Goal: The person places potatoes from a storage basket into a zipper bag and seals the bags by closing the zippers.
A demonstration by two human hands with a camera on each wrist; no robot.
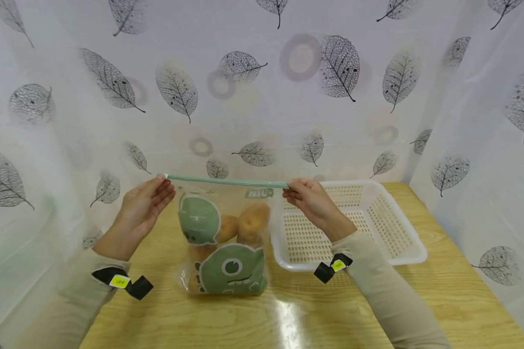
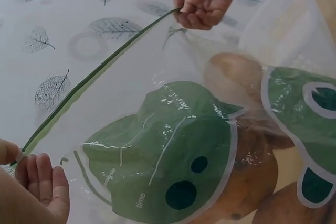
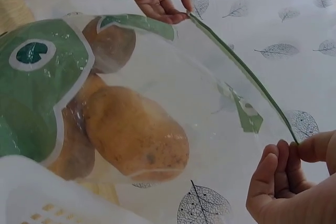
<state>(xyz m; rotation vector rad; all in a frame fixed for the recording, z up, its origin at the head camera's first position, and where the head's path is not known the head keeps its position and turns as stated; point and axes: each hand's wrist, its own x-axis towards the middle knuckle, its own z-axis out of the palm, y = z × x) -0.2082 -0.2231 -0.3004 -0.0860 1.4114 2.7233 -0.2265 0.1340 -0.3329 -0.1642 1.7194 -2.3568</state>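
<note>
A clear zip bag [image 1: 233, 271] with green cartoon monsters printed on it stands upright on the table, holding several potatoes [image 1: 254, 220]. Its green zip strip [image 1: 227, 182] is stretched almost level across the top. My left hand [image 1: 140, 211] pinches the left end of that strip between thumb and forefinger, where a small white piece shows. At the opposite corner my right hand [image 1: 311, 203] pinches the strip's right end. In the right wrist view a large potato [image 3: 136, 132] presses against the film. Some potatoes are partly hidden behind the green print.
A white plastic basket [image 1: 408, 242] with perforated walls stands to the right, partly behind my right forearm. Under everything is a wood-grain table [image 1: 157, 315]. Pale curtains [image 1: 262, 116] with a leaf pattern close off the back and both sides.
</note>
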